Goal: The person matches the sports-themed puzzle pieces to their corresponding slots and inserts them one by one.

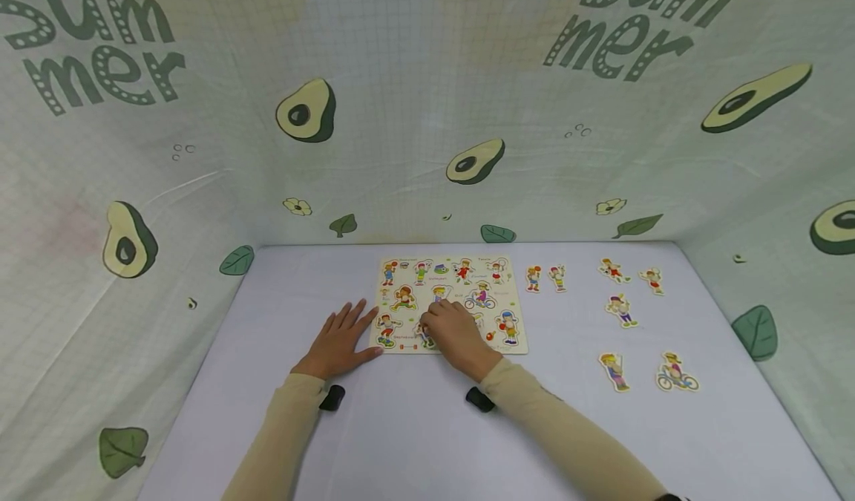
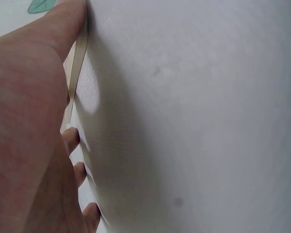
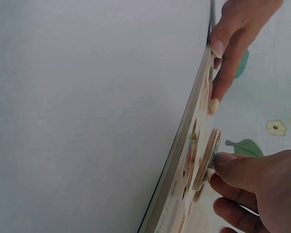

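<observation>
A wooden peg-style puzzle board (image 1: pixel 414 305) printed with cartoon sports figures lies on the white table. My left hand (image 1: pixel 339 344) rests with fingers spread at its left side, the thumb and index finger touching the board's edge. Over the lower middle of the board is my right hand (image 1: pixel 461 340). In the right wrist view, the right thumb and fingers pinch a flat wooden puzzle piece (image 3: pixel 207 160), tilted just above the board's face. Which figure it bears is hidden. The left wrist view shows mostly the left palm (image 2: pixel 26 107) and the tabletop.
Right of the board lie loose figure pieces: a ball player (image 1: pixel 533 279), a second figure (image 1: pixel 557 278), a cyclist (image 1: pixel 676 372), a batter (image 1: pixel 614 372) and several more. Printed cloth walls (image 1: pixel 401 204) enclose the table at the back and sides.
</observation>
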{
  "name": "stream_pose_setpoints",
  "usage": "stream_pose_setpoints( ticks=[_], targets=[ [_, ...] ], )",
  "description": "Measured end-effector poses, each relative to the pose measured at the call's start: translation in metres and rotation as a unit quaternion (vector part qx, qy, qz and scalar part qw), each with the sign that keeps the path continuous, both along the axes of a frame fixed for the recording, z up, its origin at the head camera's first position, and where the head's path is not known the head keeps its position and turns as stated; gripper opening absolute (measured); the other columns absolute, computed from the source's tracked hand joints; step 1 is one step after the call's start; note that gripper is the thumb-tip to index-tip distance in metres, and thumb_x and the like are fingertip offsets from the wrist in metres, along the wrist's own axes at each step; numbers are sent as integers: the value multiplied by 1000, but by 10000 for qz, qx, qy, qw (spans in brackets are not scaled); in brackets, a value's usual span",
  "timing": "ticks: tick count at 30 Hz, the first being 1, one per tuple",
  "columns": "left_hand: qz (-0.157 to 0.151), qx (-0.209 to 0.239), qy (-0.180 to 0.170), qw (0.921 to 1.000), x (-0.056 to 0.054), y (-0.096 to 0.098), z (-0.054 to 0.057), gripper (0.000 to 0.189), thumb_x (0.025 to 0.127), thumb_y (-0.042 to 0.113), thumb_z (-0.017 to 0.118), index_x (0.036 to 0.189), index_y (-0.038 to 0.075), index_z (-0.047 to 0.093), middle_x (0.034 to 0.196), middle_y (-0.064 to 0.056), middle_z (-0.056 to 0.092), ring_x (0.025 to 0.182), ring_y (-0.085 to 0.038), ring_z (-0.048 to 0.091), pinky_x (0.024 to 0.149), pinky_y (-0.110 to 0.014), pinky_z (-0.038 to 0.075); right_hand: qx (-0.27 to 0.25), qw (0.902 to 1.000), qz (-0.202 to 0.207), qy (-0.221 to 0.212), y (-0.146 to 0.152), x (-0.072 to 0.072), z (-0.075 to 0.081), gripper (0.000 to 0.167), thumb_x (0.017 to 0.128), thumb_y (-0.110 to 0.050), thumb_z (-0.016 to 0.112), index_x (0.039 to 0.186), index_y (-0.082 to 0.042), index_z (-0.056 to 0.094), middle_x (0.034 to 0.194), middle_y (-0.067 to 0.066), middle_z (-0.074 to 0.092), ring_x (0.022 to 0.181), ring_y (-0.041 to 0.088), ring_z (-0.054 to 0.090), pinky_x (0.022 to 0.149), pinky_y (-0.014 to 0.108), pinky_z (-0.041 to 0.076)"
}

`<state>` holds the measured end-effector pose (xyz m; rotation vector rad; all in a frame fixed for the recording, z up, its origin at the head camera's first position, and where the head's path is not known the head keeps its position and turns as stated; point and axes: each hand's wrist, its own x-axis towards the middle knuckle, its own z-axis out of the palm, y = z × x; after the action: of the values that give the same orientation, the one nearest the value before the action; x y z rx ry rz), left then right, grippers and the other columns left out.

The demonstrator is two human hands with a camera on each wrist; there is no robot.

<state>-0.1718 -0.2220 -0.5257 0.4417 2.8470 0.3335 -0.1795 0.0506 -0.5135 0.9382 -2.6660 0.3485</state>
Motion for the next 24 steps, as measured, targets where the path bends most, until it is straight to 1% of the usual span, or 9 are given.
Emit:
stream_pose_setpoints(
  ticks=[9,16,24],
  targets=[
    [-2,4,-69,10000,0,2,1,84,100,51,69,167,14,34,176,-17,21,161,-45,15,130,-63,14,399,9992,-13,16,-8,-3,-3,12,92,-13,82,102,-16,79,99,-2,73,97,18,64,85,35,56],
    [-27,75,-40,10000,1,1,3,84,100,51,69,167,13,34,175,-18,22,160,-46,16,129,-65,15,416,9991,-28,66,-11,-3,-3,10,92,-13,82,101,-14,78,98,0,73,94,20,63,86,36,55],
    [-33,60,-76,9999,0,1,2,84,101,52,68,167,14,33,176,-17,20,161,-46,15,130,-64,13,406,9992,-41,17,-13,-5,-4,10,94,-16,82,104,-14,78,101,0,74,98,19,65,89,37,56]
  ],
)
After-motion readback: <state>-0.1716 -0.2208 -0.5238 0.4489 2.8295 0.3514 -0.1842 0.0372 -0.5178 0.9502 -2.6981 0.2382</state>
